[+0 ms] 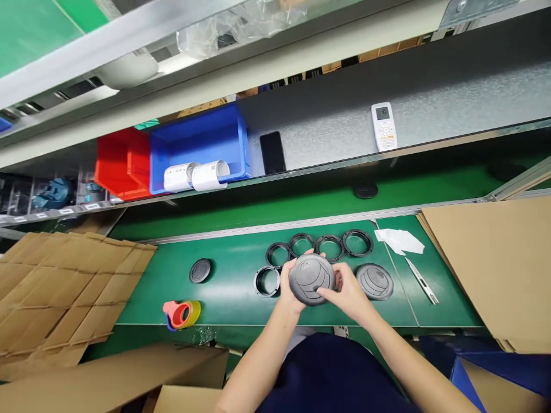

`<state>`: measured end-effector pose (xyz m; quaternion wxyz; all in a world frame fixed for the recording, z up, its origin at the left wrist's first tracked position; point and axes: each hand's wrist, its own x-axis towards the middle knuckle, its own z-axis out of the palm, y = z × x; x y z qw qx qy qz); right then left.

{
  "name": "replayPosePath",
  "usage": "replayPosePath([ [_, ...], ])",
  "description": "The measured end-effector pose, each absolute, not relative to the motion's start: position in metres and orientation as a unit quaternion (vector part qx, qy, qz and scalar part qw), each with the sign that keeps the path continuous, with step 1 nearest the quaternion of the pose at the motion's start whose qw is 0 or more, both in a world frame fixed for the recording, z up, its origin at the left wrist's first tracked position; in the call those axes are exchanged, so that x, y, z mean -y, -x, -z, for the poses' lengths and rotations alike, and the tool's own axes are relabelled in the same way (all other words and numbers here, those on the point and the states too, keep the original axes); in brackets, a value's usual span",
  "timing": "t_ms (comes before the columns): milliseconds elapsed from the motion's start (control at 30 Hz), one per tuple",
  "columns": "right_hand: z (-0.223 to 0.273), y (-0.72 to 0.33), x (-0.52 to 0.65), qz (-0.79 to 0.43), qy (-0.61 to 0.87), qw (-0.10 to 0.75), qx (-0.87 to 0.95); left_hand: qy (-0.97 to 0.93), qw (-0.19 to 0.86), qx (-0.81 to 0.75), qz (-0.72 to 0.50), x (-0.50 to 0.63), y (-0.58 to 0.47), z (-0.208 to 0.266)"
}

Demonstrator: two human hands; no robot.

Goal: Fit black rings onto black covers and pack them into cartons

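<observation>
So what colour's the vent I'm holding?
The vent is dark grey, shown in the head view.

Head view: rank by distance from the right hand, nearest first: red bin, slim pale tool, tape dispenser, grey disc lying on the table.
From the right hand:
1. Grey disc: just to its right, on the table.
2. Slim pale tool: farther right.
3. Tape dispenser: well left, near the table's front edge.
4. Red bin: far left, up on the shelf.

The bare left forearm (262, 358) and bare right forearm (400, 350) converge upward from the lower edge of view. The bare left grip (288, 291) is cupped; the bare right grip (351, 293) curls its fingers (342, 269), thumb (329, 294) stretched leftward.
</observation>
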<state>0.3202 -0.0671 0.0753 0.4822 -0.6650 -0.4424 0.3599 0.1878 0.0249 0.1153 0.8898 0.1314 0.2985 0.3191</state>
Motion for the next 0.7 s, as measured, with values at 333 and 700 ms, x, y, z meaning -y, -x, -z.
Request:
replayPosePath([
  [333, -0.089, -0.358, 0.106, -0.240, 0.520, 0.452, 0.684, -0.132, 0.932, -0.243, -0.235, 0.025, -0.191, -0.127],
  [700, -0.072, -0.341, 0.134, -0.163, 0.565, 0.465, 0.662, -0.186, 0.906, -0.222, -0.309, 0.070, -0.175, -0.110],
])
